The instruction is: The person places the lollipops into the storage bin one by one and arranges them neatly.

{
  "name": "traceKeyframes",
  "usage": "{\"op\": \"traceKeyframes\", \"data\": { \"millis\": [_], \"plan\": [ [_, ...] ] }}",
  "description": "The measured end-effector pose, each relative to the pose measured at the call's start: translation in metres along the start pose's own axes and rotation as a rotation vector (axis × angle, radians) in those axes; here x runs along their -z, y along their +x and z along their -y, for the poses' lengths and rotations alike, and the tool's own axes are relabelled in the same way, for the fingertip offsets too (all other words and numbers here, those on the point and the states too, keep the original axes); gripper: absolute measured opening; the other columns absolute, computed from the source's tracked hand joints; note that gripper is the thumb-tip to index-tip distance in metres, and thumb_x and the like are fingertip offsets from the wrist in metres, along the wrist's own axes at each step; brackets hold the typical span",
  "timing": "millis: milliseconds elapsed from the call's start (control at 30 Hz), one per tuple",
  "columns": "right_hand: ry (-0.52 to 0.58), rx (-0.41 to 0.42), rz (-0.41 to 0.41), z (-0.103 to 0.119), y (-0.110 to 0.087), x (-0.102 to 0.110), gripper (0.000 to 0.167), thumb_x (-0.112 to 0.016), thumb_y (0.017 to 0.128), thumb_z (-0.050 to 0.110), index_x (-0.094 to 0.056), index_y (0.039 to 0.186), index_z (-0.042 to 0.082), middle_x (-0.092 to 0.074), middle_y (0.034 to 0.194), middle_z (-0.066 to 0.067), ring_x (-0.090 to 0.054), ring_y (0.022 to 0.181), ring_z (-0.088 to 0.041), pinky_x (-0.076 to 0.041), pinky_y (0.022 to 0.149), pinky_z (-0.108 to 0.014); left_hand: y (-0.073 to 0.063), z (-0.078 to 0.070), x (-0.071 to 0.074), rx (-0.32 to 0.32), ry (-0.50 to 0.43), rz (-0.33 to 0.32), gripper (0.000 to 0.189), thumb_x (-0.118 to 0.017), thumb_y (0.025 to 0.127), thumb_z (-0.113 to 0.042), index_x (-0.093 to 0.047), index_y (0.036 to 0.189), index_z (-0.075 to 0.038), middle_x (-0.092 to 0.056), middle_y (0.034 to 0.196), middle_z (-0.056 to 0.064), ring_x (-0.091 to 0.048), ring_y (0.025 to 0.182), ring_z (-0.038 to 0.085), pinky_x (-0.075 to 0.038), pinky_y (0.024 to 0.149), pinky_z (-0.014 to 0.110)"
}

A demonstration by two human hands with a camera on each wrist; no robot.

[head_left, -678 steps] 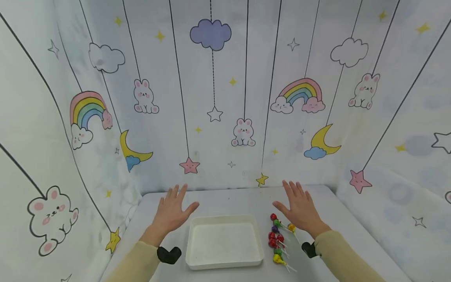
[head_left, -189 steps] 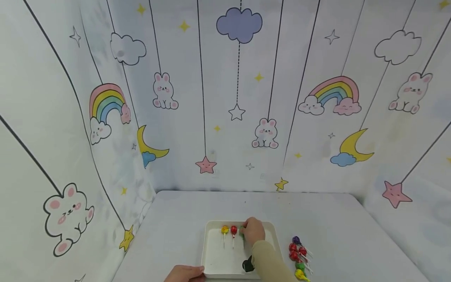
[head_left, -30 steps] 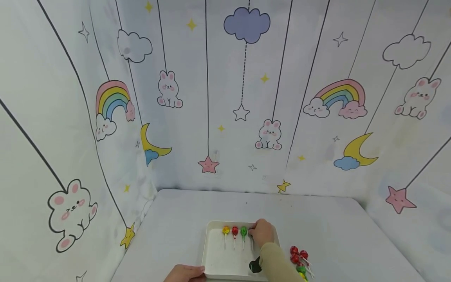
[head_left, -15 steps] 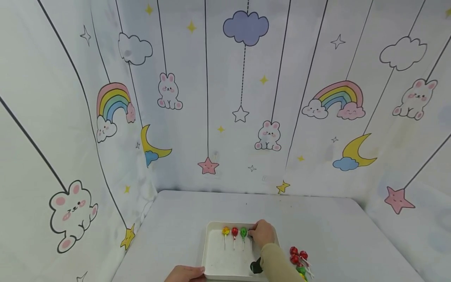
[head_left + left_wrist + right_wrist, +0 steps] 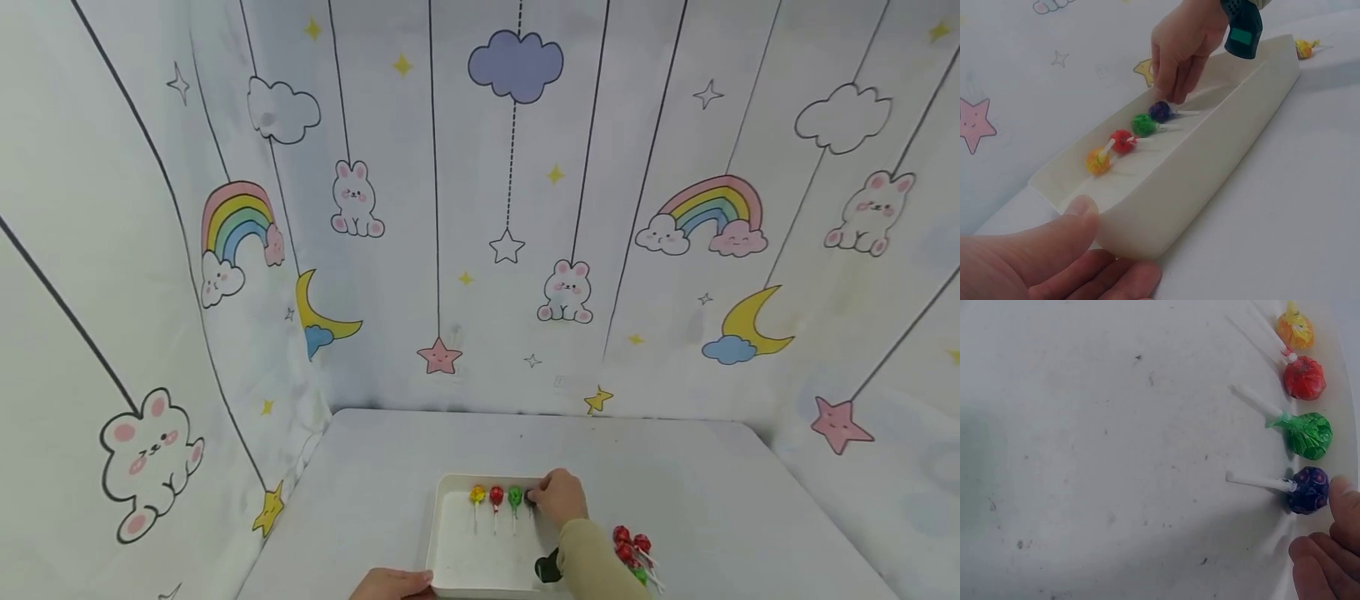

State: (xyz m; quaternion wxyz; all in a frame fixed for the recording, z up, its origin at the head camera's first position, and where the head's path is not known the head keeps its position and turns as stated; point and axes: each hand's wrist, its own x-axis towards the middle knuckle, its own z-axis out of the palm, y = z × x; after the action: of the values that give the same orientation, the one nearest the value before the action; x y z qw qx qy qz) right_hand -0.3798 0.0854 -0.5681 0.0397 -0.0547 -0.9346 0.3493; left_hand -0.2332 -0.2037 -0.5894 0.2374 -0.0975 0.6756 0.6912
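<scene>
My left hand (image 5: 1041, 262) grips the near left corner of a white tray (image 5: 480, 587), thumb over the rim and fingers outside below. Inside, along the far wall, lie a yellow lollipop (image 5: 1098, 161), a red lollipop (image 5: 1123, 142), a green lollipop (image 5: 1310, 435) and a purple lollipop (image 5: 1309, 490), sticks towards me. My right hand (image 5: 562, 498) is at the purple one, a fingertip right at its head. The other fingers (image 5: 1322, 562) are loosely bent beside it, and its stick lies free on the tray floor.
On the white table (image 5: 375, 467), right of the tray, a small pile holds several red lollipops (image 5: 624, 552) and a green lollipop (image 5: 640, 575), partly behind the right sleeve (image 5: 600, 562). A yellow lollipop (image 5: 1304, 49) shows there in the left wrist view. A cartoon-printed curtain (image 5: 487, 317) encloses the table.
Since the start, four lollipops have come from the pile into the tray, the purple one last. In the last half second my right hand has eased off it, uncovering its head. The left hand keeps its grip.
</scene>
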Motion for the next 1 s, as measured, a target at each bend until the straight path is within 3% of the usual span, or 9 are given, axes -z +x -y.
{"op": "traceKeyframes", "data": {
  "millis": [200,533,833,1000],
  "plan": [
    [0.058,0.081,-0.016,-0.014,0.002,0.015,0.017,-0.082,0.086,0.013,-0.072,0.092,0.000,-0.071,0.086,-0.010,-0.063,0.077,-0.021,-0.058,0.068,-0.040,0.002,0.003,0.001,0.009,-0.023,0.024,0.043,-0.069,0.099,-0.029,-0.070,0.114,0.012,-0.078,0.097,0.012,-0.076,0.095,0.025,-0.065,0.086,0.039],
    [0.096,0.124,0.004,-0.032,0.011,0.073,0.019,-0.077,0.090,0.011,-0.073,0.103,-0.002,-0.075,0.095,-0.012,-0.068,0.085,-0.023,-0.062,0.076,-0.043,0.006,0.005,0.000,0.023,-0.022,0.007,0.044,-0.070,0.098,-0.028,-0.069,0.114,0.013,-0.078,0.096,0.013,-0.076,0.095,0.027,-0.065,0.086,0.041],
    [0.036,0.082,-0.020,-0.081,0.015,0.127,0.026,-0.071,0.095,0.013,-0.072,0.113,-0.006,-0.075,0.104,-0.020,-0.071,0.093,-0.031,-0.062,0.081,-0.049,0.012,0.014,0.003,0.024,-0.033,0.042,0.051,-0.071,0.096,-0.035,-0.069,0.116,0.012,-0.078,0.099,0.014,-0.076,0.097,0.030,-0.065,0.087,0.043],
    [-0.020,0.039,-0.002,-0.107,0.013,0.150,0.028,-0.068,0.097,0.012,-0.070,0.117,-0.007,-0.074,0.108,-0.023,-0.071,0.095,-0.033,-0.062,0.080,-0.049,0.010,0.011,0.003,0.020,-0.021,0.040,0.050,-0.070,0.097,-0.034,-0.069,0.115,0.012,-0.078,0.098,0.014,-0.076,0.096,0.028,-0.065,0.086,0.042]
  ]
}}
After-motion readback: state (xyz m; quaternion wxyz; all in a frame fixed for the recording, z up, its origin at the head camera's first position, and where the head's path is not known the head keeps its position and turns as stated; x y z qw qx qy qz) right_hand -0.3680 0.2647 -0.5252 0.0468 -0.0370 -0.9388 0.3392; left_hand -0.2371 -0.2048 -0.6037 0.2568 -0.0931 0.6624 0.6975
